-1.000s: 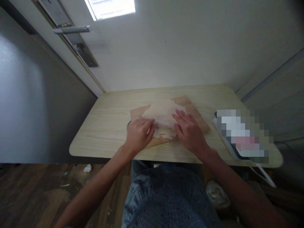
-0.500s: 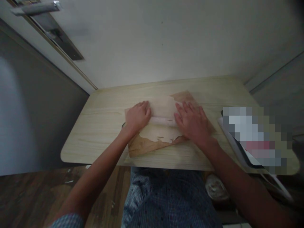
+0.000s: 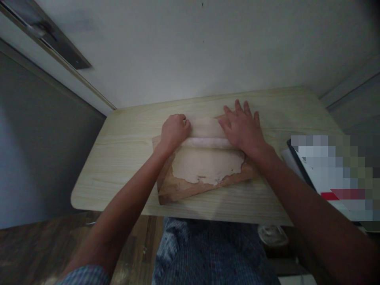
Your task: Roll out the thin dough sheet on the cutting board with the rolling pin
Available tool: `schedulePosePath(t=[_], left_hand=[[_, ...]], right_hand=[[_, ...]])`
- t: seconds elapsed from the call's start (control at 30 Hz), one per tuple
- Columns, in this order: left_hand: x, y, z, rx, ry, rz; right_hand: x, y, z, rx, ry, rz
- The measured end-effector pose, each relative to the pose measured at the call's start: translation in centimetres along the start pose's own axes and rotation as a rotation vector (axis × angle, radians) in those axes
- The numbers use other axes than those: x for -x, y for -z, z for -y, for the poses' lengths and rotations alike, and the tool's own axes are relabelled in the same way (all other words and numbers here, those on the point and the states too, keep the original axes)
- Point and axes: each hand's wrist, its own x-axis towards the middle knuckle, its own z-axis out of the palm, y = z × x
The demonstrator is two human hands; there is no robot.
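A pale sheet of dough (image 3: 208, 167) lies flattened on a brown wooden board (image 3: 175, 189) on the light wooden table (image 3: 124, 158). A pale rolling pin (image 3: 204, 141) lies across the dough near its far edge. My left hand (image 3: 173, 130) is curled over the pin's left end. My right hand (image 3: 243, 126) presses flat on the pin's right end with its fingers stretched out and slightly spread.
A blurred flat object with a dark rim (image 3: 332, 174) lies at the table's right edge. A white wall stands behind the table and a door (image 3: 44, 51) is at the upper left. Wood floor (image 3: 38, 253) shows below, and my patterned clothing (image 3: 210, 253) sits at the near edge.
Both hands have moved away from me with the rolling pin, from the dough's near part to its far edge. More flattened dough now shows behind the pin. The camera has tilted downward.
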Motion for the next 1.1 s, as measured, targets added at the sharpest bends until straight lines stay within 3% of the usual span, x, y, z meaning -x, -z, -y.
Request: schedulePosePath(t=[0.2,0.33,0.47,0.67,0.8,0.97,1.1], left_hand=[[1.2,0.0,-0.1,-0.023,0.078,0.009],[2.7,0.5,-0.3,-0.079,0.051,0.027],[5.5,1.0,-0.4,-0.106,-0.03,-0.005],[10.3,0.6,-0.2,-0.067,-0.108,-0.148],[12.6,0.4,0.1,-0.031,-0.136,-0.153],[13.8,0.6,0.2,-0.032,-0.13,-0.128],[13.1,0.9,0.1,-0.057,-0.105,-0.07]], right_hand=[[1.3,0.6,0.6,-0.005,-0.014,-0.022],[2.9,0.8,1.1,0.014,-0.003,-0.054],[5.3,0.8,1.7,0.059,0.039,-0.107],[9.3,0.6,2.5,0.11,0.119,-0.191],[11.4,0.7,2.8,0.079,0.13,-0.18],[12.6,0.8,2.5,0.028,0.164,-0.127],[11.5,0.8,2.2,0.019,0.166,-0.102]])
